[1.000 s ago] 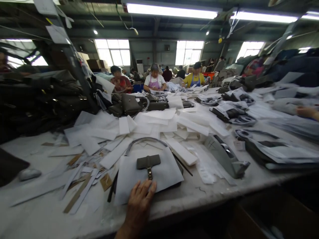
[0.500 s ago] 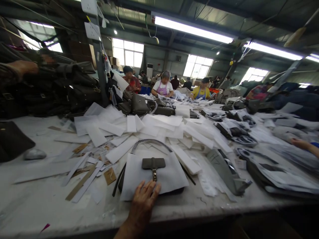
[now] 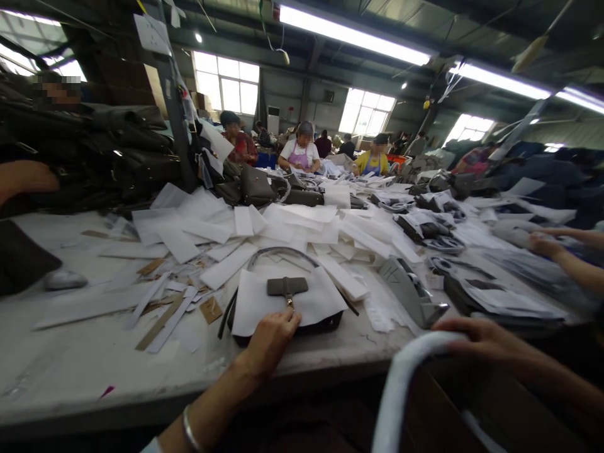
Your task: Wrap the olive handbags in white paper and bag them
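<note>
A: Grip w/ the right hand (image 3: 476, 340): closed round a white-wrapped handle (image 3: 401, 368), lower right of frame. Why there?

B: Prob. to bear weight from the top of the curve. Cut off at bottom edge, so can't tell of what.

A: And w/ the left hand (image 3: 272, 336)?

B: Curled in at the clasp (image 3: 289, 304) of the dark bag (image 3: 323, 324), lower centre, near the table (image 3: 363, 349) edge. Can't tell pinching from pressing b/c of knuckles in the way. Prob. steadying.

A: Why a white sheet (image 3: 316, 305) across the front?

B: Under the flap tab (image 3: 287, 285), over the body: prob. padding, to keep metal off the surface.

A: And the loose sheets (image 3: 302, 217), mid-frame?

B: Heaped just beyond the bag, prob. for quick reach. Ditto the tape dispenser (image 3: 403, 288), right of centre, apart from the bag.
</note>
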